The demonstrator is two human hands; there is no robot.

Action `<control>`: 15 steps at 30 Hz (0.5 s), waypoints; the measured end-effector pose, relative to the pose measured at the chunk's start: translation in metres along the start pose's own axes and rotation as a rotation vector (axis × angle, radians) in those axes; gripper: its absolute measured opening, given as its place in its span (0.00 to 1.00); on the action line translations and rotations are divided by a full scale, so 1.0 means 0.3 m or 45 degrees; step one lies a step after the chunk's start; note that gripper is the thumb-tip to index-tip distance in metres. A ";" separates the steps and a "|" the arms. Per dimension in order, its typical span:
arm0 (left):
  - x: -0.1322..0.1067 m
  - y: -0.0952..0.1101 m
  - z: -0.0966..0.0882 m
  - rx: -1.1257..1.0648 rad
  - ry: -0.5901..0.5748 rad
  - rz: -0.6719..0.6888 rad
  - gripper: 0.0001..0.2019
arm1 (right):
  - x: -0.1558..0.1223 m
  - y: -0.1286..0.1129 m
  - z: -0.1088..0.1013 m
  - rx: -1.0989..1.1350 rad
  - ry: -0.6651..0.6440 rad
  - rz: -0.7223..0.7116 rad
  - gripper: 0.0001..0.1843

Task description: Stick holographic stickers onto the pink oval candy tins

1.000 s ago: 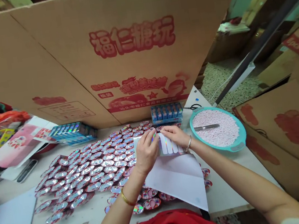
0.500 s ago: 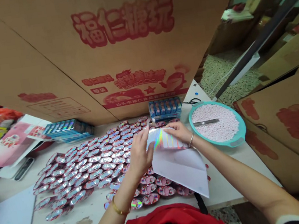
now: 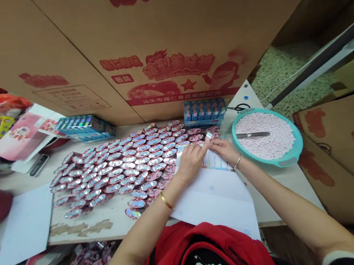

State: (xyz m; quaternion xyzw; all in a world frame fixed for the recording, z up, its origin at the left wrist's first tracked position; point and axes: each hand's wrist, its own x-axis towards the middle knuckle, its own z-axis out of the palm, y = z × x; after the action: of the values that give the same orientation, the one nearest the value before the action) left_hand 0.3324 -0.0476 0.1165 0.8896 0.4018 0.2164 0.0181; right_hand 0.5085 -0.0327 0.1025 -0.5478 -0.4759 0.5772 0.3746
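My left hand (image 3: 191,161) is closed at the upper left edge of a shiny sticker sheet (image 3: 216,162), its index finger stretched toward my right hand. My right hand (image 3: 226,151) pinches the sheet's upper edge, its fingertips almost meeting those of the left. A small silvery piece (image 3: 209,135) shows at the left index fingertip. Beneath the hands lies a large white sheet (image 3: 219,201), reaching over the table's front edge. To the left stand many small oval containers (image 3: 129,165) with shiny lids in packed rows; the white sheet covers some of them.
A turquoise basin (image 3: 291,158) of pale pink pellets, with a metal strip (image 3: 253,135) on top, stands right. Scissors (image 3: 241,107) lie behind it. Blue boxes (image 3: 205,110) stand against big cartons (image 3: 165,29). A white board (image 3: 28,223) and a red bowl (image 3: 1,209) are left.
The sticker sheet was tilted up between both hands; now it is lower and flatter. My hands have drawn together. The white sheet has come down flatter toward me. The view has shifted.
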 end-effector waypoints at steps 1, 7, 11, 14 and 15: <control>-0.012 0.008 0.008 -0.039 0.006 0.003 0.28 | 0.000 0.021 -0.016 -0.038 0.009 -0.003 0.23; -0.124 -0.005 -0.028 -0.664 0.316 -0.418 0.34 | -0.014 0.148 -0.145 -0.707 0.212 -0.141 0.23; -0.193 -0.077 -0.056 -1.094 0.466 -0.882 0.40 | -0.066 0.157 -0.054 -0.904 0.286 -0.387 0.25; -0.231 -0.123 -0.055 -1.274 0.497 -1.041 0.42 | -0.095 0.140 0.144 -0.559 0.160 -0.338 0.27; -0.243 -0.135 -0.052 -1.296 0.494 -1.078 0.42 | -0.097 0.140 0.213 -0.440 0.115 -0.269 0.26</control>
State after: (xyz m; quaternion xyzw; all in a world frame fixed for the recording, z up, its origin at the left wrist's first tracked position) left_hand 0.2549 -0.0751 0.0953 0.4820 0.5591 0.5077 0.4442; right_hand 0.4524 -0.0805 0.0668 -0.5764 -0.6053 0.4192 0.3544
